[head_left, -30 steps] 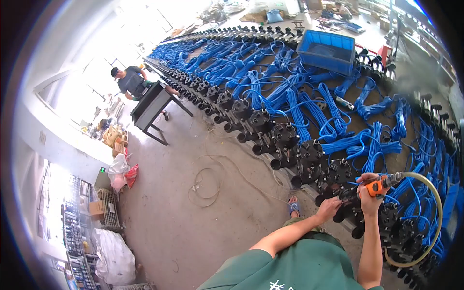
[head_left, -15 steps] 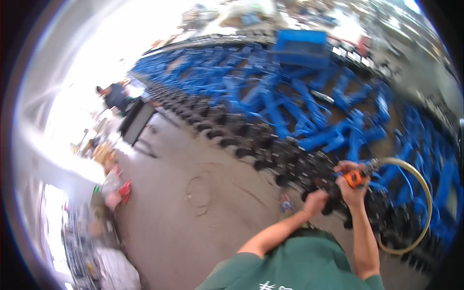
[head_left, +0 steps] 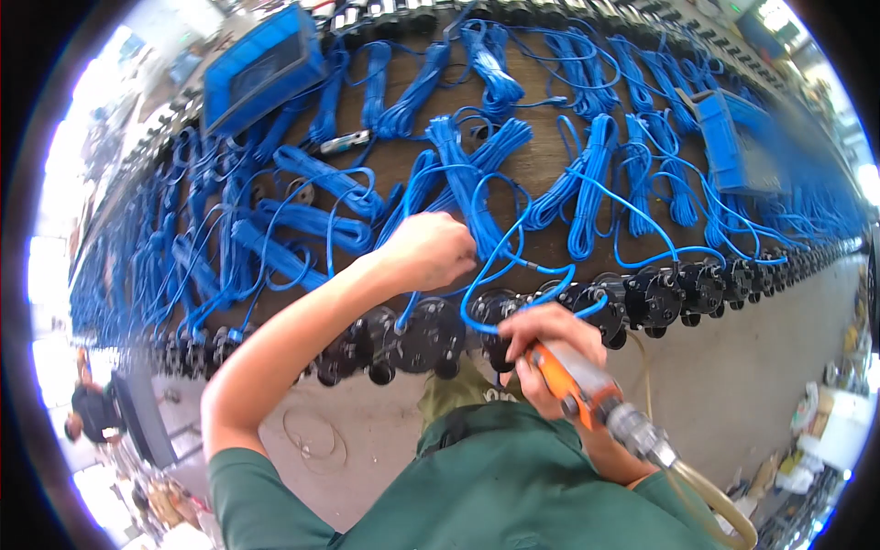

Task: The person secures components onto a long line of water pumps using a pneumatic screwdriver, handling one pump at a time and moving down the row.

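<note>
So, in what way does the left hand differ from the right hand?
The right hand grips an orange tool; the left hand shows no tool. The left hand is over blue cable bundles, while the right hand is lower in the picture, by black round units. Both are bare.

Blue crate (head_left: 273, 94) sits there at eleven o'clock, second crate (head_left: 719, 139) at two, co-worker (head_left: 92, 410) at eight, thin coil (head_left: 312, 454) across the floor (head_left: 380, 423) at seven!
</note>
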